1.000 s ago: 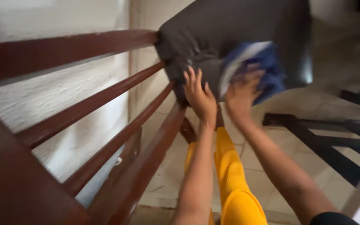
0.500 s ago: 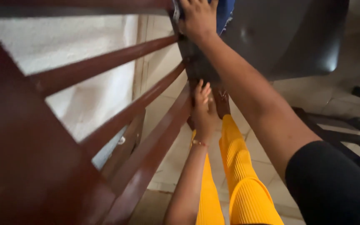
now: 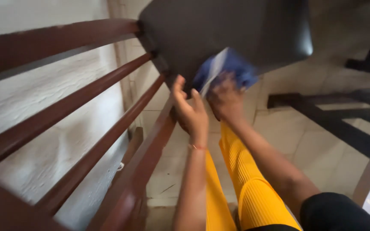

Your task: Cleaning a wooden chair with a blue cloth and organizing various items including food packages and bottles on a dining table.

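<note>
Left hand (image 3: 190, 112) bare, thin orange-red bracelet (image 3: 198, 147) circling wrist; forearm showing uncovered. Right hand (image 3: 226, 100) bare, forearm uncovered, black sleeve (image 3: 339, 211) showing at near right. Legs wearing bright yellow ribbed trousers (image 3: 253, 192), fine vertical ribs running lengthwise

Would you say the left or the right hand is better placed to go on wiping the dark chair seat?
Right, probably: the right hand holds the blue cloth against the dark chair seat, while the left hand is bare at the seat's edge.
</note>
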